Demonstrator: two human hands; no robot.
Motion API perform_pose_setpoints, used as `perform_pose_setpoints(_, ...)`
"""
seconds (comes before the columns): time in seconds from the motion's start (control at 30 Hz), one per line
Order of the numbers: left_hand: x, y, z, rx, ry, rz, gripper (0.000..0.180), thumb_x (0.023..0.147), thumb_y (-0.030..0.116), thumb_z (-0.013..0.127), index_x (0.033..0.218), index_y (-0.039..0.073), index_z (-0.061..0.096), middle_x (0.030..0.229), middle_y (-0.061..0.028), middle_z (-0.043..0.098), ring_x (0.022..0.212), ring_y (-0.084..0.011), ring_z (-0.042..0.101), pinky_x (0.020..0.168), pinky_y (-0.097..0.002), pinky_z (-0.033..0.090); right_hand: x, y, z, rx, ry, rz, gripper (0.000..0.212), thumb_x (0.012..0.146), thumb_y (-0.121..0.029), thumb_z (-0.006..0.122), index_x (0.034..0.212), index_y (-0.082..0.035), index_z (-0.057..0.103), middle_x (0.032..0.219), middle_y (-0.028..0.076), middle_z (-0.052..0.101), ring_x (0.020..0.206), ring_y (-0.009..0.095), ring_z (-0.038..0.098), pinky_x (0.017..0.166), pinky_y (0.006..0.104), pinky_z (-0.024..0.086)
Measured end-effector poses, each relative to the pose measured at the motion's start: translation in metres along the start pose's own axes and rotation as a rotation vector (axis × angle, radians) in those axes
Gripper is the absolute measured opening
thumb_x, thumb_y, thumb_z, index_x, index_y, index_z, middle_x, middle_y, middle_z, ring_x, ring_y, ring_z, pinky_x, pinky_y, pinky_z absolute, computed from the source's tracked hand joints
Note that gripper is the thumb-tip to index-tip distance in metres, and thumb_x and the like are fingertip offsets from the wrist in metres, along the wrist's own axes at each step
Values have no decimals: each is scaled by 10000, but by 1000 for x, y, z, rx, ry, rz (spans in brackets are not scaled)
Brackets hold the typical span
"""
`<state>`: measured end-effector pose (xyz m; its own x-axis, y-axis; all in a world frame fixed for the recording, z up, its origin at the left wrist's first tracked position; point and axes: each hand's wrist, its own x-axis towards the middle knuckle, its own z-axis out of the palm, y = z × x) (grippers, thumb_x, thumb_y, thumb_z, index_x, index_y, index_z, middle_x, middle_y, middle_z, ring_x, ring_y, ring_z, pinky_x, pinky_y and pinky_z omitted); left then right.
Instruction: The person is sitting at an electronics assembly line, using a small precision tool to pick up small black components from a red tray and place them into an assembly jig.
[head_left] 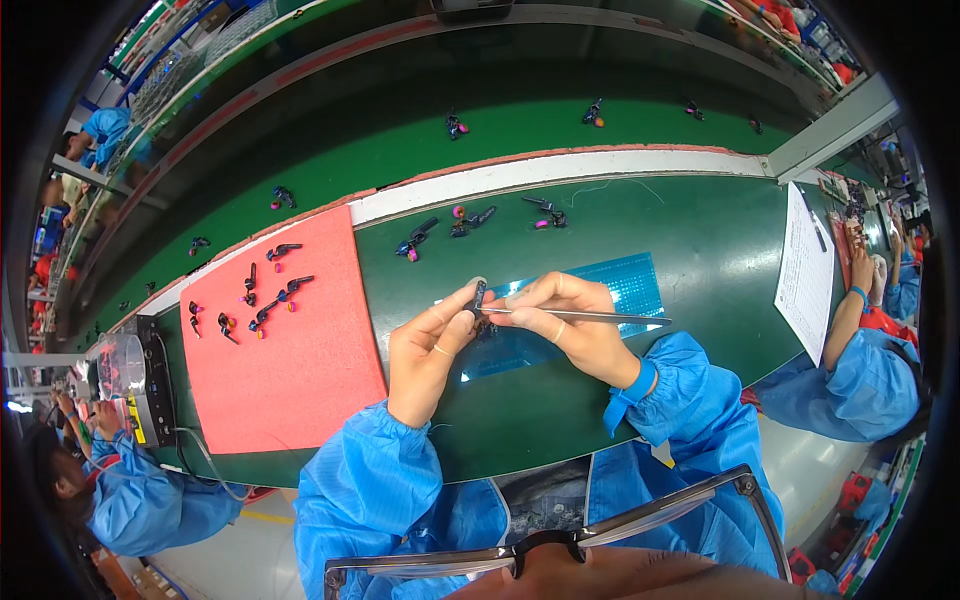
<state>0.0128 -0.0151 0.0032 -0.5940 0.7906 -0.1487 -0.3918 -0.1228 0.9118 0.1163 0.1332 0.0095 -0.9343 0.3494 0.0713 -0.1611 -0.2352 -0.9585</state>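
Note:
Between its fingertips my left hand (pixel 424 358) pinches a small dark electronic part (pixel 479 294), held upright. My right hand (pixel 585 338) is closed around a pair of metal tweezers (pixel 640 319), whose thin tip reaches the held part. Finger cots cover some fingertips. Both hands hover over a blue translucent sheet (pixel 632 280) with rows of small marks. Beyond the hands, a few similar dark parts with pink round pieces lie on the green bench, among them one part (pixel 415 240) at left and another (pixel 546 212) at right.
A pink foam mat (pixel 290 370) on the left bears several dark parts. Behind a white rail (pixel 480 181) runs a green conveyor belt (pixel 380 150) with spaced-out parts. A written sheet (pixel 805 270) with a pen lies at right. A black box (pixel 150 385) stands far left. Co-workers sit on both sides.

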Motion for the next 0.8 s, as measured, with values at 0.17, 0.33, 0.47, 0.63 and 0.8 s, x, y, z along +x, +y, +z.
perform_pose_setpoints(0.17, 1, 1, 0, 6, 2, -8, 324, 897, 75, 480, 1201, -36, 479, 1136, -166, 551, 1019, -186, 545, 874, -274, 443, 1, 0, 0, -5, -1, -4, 74, 827, -6, 572, 875, 47, 551, 926, 138, 633, 902, 173, 609, 805, 271, 489)
perform_pose_setpoints(0.33, 0, 2, -1, 68, 11, -47, 348, 898, 102, 474, 1225, -16, 458, 1176, -159, 526, 1062, -214, 528, 916, -327, 409, 1, -3, 3, -67, 9, -12, 75, 825, -9, 578, 875, 41, 554, 925, 135, 632, 893, 164, 609, 807, 269, 487)
perform_pose_setpoints(0.47, 1, -2, -2, 81, 24, -52, 349, 898, 103, 473, 1226, -17, 456, 1174, -159, 527, 1068, -219, 525, 919, -329, 408, 0, -2, 2, -100, 4, 8, 77, 825, -12, 580, 876, 39, 553, 938, 138, 628, 894, 167, 609, 805, 270, 488)
perform_pose_setpoints(0.63, 2, -2, -1, -29, 62, -28, 325, 899, 71, 473, 1206, -35, 472, 1138, -141, 551, 1044, -207, 544, 886, -272, 434, -1, -4, 1, -16, 31, -79, 83, 821, -14, 586, 876, 43, 561, 885, 122, 636, 864, 166, 618, 770, 262, 499)
perform_pose_setpoints(0.8, 4, 0, -3, 32, 139, -2, 338, 902, 106, 471, 1214, -24, 464, 1157, -142, 539, 1075, -218, 522, 922, -297, 398, 4, 4, -8, -111, 38, 156, 111, 802, -70, 622, 831, 31, 586, 782, 88, 636, 732, 126, 613, 658, 234, 499)
